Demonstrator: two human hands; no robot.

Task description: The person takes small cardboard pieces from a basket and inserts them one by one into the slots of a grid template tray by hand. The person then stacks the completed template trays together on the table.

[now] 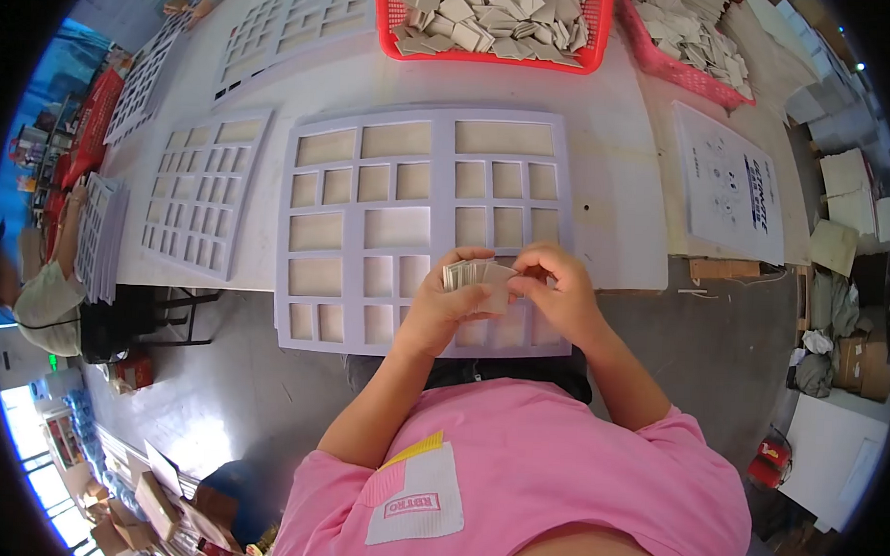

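My left hand (436, 309) is wrapped round a small stack of grey cardboard pieces (484, 282), fanned a little at the top. At the stack's right side, the thumb and fingers of my right hand (562, 294) pinch the edge of one of the cardboard pieces. Both hands are over the lower part of a large lilac frame panel (356, 245) with many rectangular openings of different sizes. Beige backing shows in most openings, and a paler surface in one near the middle. My hands and forearms hide some of the lower openings.
A red plastic basket (383, 26) full of grey cardboard pieces stands behind the panel, with a pink basket (658, 60) to its right. More lilac panels (213, 191) lie leftward. A printed white sheet (728, 185) lies at right. Another person (47, 308) is at far left.
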